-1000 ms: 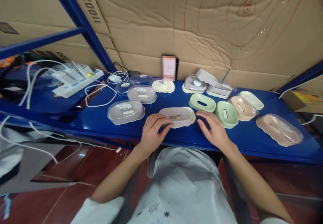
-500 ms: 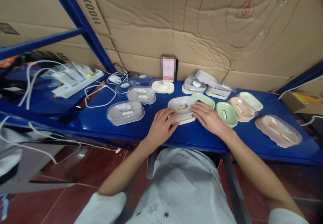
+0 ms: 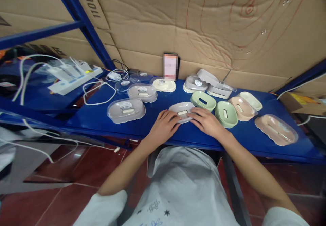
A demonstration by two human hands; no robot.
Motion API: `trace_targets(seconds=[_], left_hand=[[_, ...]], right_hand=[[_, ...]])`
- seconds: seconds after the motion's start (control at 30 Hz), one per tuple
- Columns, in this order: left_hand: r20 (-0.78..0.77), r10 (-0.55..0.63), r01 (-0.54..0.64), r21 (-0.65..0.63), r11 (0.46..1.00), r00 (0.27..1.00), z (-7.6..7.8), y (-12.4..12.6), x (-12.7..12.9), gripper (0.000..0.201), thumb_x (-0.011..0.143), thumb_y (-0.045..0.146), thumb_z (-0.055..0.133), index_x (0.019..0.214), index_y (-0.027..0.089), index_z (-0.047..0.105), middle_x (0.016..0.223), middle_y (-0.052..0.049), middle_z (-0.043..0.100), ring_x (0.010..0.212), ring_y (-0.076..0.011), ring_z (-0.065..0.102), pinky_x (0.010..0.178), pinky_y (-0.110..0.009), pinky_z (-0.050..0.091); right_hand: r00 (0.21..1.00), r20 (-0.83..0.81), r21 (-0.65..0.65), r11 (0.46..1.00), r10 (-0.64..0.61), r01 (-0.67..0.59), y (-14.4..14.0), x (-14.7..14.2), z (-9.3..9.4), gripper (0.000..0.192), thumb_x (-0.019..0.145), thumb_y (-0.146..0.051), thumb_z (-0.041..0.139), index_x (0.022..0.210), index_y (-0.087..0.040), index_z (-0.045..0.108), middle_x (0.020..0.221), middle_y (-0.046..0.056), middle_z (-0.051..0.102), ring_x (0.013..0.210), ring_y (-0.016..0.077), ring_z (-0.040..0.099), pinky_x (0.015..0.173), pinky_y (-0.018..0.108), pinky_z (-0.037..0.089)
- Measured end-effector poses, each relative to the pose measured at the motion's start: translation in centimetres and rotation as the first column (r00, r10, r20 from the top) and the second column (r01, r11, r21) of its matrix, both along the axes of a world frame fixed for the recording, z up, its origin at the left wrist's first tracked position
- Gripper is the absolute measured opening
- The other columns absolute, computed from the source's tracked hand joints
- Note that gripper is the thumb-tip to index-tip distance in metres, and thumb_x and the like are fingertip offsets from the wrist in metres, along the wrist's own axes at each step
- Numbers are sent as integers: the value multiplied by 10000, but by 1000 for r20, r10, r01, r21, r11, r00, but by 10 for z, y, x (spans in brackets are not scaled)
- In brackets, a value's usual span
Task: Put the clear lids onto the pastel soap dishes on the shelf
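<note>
Pressing a grey soap dish (image 3: 182, 111), both hands flank it; its label looks unreadable.

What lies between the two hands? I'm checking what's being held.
In the head view, a grey soap dish sits between left hand and right hand.

Storeroom or warehouse: blue metal shelf rack (image 3: 178, 137) backed by flattened cardboard boxes (image 3: 203, 25), many soap dishes (image 3: 126, 110) laid on it.

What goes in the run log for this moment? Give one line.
left hand: on grey oval plastic soap dish | right hand: on same dish | dish: on blue metal shelf | nearest: green oval soap dish
</note>
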State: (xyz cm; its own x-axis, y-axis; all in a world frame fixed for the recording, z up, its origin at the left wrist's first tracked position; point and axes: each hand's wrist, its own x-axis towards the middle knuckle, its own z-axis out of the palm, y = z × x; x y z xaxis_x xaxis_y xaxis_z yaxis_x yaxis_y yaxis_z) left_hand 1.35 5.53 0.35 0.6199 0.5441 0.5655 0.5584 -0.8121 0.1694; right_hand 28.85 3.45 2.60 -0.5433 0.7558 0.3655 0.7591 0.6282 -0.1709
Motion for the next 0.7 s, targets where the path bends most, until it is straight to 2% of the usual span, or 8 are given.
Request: trace_targets(seconds=[0.1,0.2,0.27,0.37,0.4,0.47,0.57,0.7], left_hand=[[20,7,-7,-13,1000,1000,1,-2,1,165,1033,201,635,1188,195,690,1207,-104,729,1161,-292,680,1027,-461,532],[47,24,-23,-20,1000,999,2,-4,1,96,1000,236,679,1086,193,678,1158,-98,734,1148,-300,686,999,-447,542],[58,39,-38,-27,999,998,2,-5,0,87,979,253,698,1040,199,668,1138,-96,732,1141,-302,686,1002,-449,546],[52,39,-36,-45,998,998,2,-6,-1,95,970,263,707,1033,209,659,1146,-95,728,1151,-302,684,1013,-457,553],[50,33,-30,-53,998,998,3,-6,-1,99,969,260,709,1036,209,657,1152,-95,727,1153,-301,685,1015,-458,557],[50,21,-17,-70,997,999,3,-7,-2,106,973,253,711,1051,206,656,1166,-97,724,1162,-300,686,1018,-459,564],[78,11,-4,-97,995,997,3,-7,-3,97,985,241,702,1066,209,659,1174,-98,716,1173,-292,686,1044,-470,570],[172,-32,62,-171,983,985,3,-8,-6,103,960,203,712,1048,223,661,1249,-109,670,1215,-277,679,1076,-457,584]], right_hand=[[999,-1,-7,999,52,-52,20,-5,17,355,1137,-385,496,1325,-230,755,1341,115,764,1341,298,672,1165,510,513],[999,-3,-4,999,49,-49,66,-28,36,382,1143,-351,462,1399,-204,704,1415,129,733,1360,297,658,1182,503,488],[999,49,-12,1000,14,-13,106,-53,44,424,1107,-318,538,1497,-179,629,1567,170,624,1436,336,599,1207,543,464],[986,134,-65,992,-96,105,159,-94,45,714,1005,-321,740,1646,-171,464,1756,209,370,1588,416,415,1269,602,382],[981,150,-88,987,-120,134,173,-105,44,786,974,-332,789,1660,-167,443,1768,220,340,1603,436,385,1280,614,361],[977,158,-127,979,-141,162,190,-120,41,793,954,-362,823,1636,-149,479,1728,245,403,1571,451,437,1270,621,372],[981,123,-141,976,-149,166,193,-121,38,653,1009,-393,751,1571,-124,559,1643,259,521,1489,417,555,1228,577,448],[986,27,-87,982,-167,169,151,-82,39,588,1089,-408,605,1601,-131,525,1709,226,448,1586,331,458,1299,508,391]])
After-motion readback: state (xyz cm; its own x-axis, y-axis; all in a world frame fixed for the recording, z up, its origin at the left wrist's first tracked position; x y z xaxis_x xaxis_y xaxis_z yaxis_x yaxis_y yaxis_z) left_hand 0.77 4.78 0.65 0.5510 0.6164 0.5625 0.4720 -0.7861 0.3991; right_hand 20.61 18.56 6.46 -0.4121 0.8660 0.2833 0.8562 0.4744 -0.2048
